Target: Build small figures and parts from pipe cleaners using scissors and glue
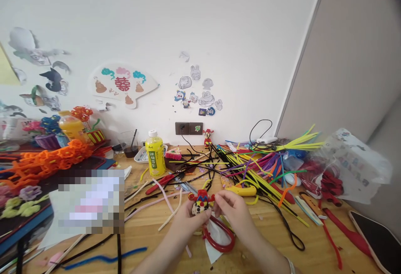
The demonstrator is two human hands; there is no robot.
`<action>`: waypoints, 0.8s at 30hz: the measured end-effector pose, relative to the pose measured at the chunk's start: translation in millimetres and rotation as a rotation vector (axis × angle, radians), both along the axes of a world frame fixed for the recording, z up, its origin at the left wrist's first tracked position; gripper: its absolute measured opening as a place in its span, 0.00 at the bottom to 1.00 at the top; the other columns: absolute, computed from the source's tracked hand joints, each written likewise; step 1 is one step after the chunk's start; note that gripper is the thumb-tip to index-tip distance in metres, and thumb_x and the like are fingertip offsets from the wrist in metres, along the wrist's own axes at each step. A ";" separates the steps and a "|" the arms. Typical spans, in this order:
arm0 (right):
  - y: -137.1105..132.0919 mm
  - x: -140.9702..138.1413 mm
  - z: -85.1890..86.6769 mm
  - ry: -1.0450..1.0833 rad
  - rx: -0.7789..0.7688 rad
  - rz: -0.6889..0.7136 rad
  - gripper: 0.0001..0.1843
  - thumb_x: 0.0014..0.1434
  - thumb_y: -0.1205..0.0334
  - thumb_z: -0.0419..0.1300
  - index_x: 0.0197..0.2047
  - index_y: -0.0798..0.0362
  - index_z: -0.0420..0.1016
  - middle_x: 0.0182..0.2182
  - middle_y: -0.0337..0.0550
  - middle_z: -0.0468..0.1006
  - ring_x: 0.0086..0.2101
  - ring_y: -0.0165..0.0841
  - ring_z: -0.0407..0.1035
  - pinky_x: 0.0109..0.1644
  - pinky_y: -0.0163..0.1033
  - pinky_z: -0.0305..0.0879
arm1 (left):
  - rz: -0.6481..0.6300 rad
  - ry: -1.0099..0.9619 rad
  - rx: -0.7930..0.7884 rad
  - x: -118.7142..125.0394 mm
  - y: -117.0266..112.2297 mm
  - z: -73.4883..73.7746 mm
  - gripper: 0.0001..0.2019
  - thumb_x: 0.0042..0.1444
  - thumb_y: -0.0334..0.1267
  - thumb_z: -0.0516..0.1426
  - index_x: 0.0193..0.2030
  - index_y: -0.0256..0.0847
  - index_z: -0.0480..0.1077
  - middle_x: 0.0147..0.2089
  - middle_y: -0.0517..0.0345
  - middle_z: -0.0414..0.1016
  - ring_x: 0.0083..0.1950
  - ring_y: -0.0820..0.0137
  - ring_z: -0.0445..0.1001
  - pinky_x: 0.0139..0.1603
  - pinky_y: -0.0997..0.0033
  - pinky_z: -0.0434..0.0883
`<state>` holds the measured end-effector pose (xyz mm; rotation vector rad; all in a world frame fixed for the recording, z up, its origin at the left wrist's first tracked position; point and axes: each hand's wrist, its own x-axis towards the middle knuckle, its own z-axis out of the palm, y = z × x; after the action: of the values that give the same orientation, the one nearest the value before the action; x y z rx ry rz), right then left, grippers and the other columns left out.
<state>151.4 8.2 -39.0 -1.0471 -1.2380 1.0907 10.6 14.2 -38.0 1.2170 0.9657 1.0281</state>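
Observation:
A small fuzzy figure (201,204) with a red hat, blue and yellow trim and a pale face with dark eyes is held up above the table. My left hand (191,220) is closed around its lower part, the thumb across the front. From the other side, the fingertips of my right hand (231,206) pinch at the red knob on the hat's right side. Just under my hands lies a red loop (231,245) over a piece of white paper (215,257). A similar red-hatted figure (207,139) stands by the wall.
A yellow drink bottle (156,157) stands behind my hands, left of a yellow-handled tool (242,190). Heaps of coloured pipe cleaners (250,169) spread to the right. A phone (377,240) lies at the right edge; orange fuzzy work (59,161) covers the left.

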 end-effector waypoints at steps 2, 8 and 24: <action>0.3 1.4 2.0 0.058 -0.009 0.024 0.21 0.49 0.44 0.55 0.28 0.56 0.70 0.19 0.39 0.69 0.21 0.30 0.64 0.25 0.35 0.61 | 0.020 -0.002 0.009 -0.8 1.5 -2.1 0.15 0.42 0.41 0.62 0.35 0.36 0.67 0.25 0.63 0.70 0.25 0.75 0.66 0.29 0.76 0.64; 2.7 3.8 3.8 0.092 -0.014 -0.046 0.18 0.47 0.48 0.59 0.27 0.56 0.69 0.17 0.36 0.67 0.20 0.28 0.62 0.24 0.33 0.60 | 0.047 0.024 0.025 -2.2 3.8 -6.1 0.17 0.43 0.41 0.61 0.39 0.37 0.65 0.31 0.59 0.72 0.29 0.73 0.68 0.31 0.74 0.66; -1.5 3.6 2.7 -0.365 0.243 -0.217 0.05 0.51 0.63 0.55 0.26 0.52 0.70 0.24 0.41 0.73 0.28 0.33 0.67 0.32 0.36 0.64 | 0.080 0.086 0.082 -0.3 -1.4 10.0 0.20 0.38 0.41 0.62 0.39 0.35 0.67 0.40 0.49 0.73 0.43 0.59 0.70 0.36 0.68 0.68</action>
<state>154.9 6.7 -36.3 -1.1915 -1.4630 0.5813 10.3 12.8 -28.0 1.3083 1.0552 1.0947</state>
